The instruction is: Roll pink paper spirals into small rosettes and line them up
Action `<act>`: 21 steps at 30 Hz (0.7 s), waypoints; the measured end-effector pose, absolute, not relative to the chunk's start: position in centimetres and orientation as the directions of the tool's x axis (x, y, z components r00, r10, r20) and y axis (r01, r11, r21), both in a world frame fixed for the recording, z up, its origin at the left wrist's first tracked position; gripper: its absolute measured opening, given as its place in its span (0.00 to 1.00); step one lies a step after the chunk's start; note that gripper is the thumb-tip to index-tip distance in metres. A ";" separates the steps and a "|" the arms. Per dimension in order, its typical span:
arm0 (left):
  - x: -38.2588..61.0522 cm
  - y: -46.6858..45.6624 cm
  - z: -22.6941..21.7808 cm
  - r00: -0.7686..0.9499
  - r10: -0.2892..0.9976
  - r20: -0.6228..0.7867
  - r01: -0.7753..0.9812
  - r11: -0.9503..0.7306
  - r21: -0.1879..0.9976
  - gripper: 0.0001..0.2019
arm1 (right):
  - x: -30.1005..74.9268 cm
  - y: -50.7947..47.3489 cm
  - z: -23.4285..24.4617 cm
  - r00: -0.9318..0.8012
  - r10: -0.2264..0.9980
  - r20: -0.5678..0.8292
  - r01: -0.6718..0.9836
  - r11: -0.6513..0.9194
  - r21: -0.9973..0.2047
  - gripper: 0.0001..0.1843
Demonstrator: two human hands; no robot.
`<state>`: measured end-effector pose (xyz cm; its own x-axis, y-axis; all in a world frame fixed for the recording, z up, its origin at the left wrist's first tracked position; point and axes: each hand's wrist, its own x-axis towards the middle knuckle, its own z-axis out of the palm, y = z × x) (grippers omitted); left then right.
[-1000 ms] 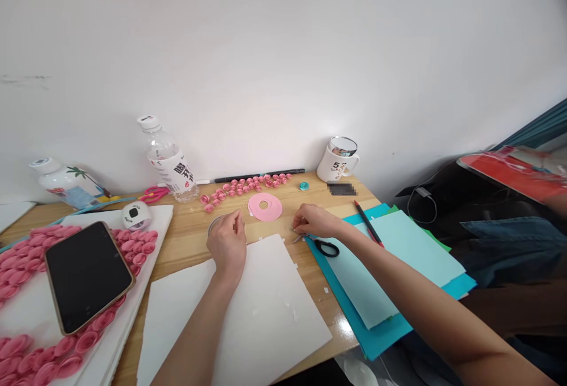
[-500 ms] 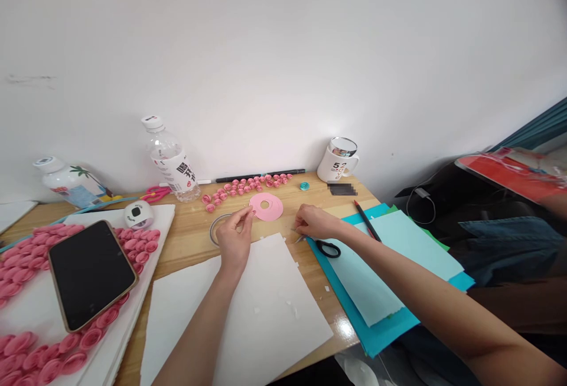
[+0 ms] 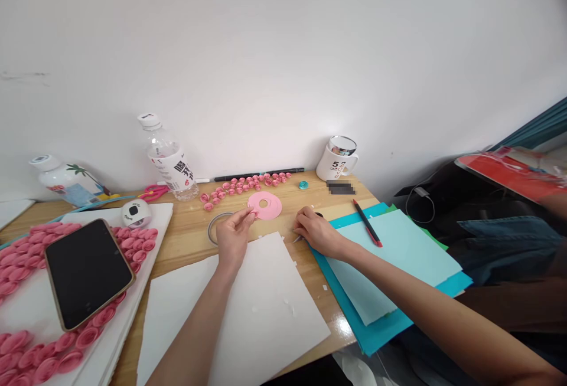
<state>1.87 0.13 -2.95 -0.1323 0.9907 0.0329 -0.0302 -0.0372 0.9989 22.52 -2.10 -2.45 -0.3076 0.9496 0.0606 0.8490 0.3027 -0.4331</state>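
Note:
A pink paper spiral (image 3: 273, 209) with a round hole lies flat near the middle of the wooden table. My left hand (image 3: 235, 235) is closed in a pinch at its left edge, with a bit of pink paper showing at the fingertips. To the right, my right hand (image 3: 316, 231) is closed over a pair of scissors (image 3: 298, 239). The metal tips stick out toward the left, and a bit of black handle shows behind the knuckles. My hand hides most of the scissors. A roll of tape (image 3: 212, 229) is partly hidden behind my left hand.
White paper (image 3: 266, 315) lies under my left forearm, blue sheets (image 3: 390, 274) under my right. Small pink paper roses (image 3: 241, 185) line the back near a black pen (image 3: 261, 174). A bottle (image 3: 170, 164), a mug (image 3: 336, 162) and a phone (image 3: 91, 274) stand or lie around.
My right hand has closed over the scissors, whose black handle has swung up from below the wrist to behind the knuckles. My left hand has stayed nearly still at the pink paper.

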 end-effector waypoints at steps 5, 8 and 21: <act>2.0 0.0 -2.9 -0.080 0.997 -0.022 -0.130 0.011 0.991 0.13 | 23.6 -2.1 -2.5 -0.266 0.960 0.092 0.677 0.254 -0.691 0.06; 2.3 -0.3 -2.3 -0.043 0.998 -0.052 -0.204 0.043 0.978 0.13 | 23.7 -1.9 -1.9 -0.234 0.972 -0.029 0.513 0.098 -0.853 0.08; 2.0 -0.4 -1.0 0.088 0.990 -0.107 -0.525 0.138 0.840 0.12 | 18.1 0.3 -0.4 -0.432 0.883 -0.184 -0.233 -0.306 -0.923 0.13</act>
<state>2.04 -0.40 -0.96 0.0882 0.9903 -0.1074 -0.5245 0.1378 0.8402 18.12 0.28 -0.45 -0.4323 0.8828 -0.1839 -0.2333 -0.3065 -0.9229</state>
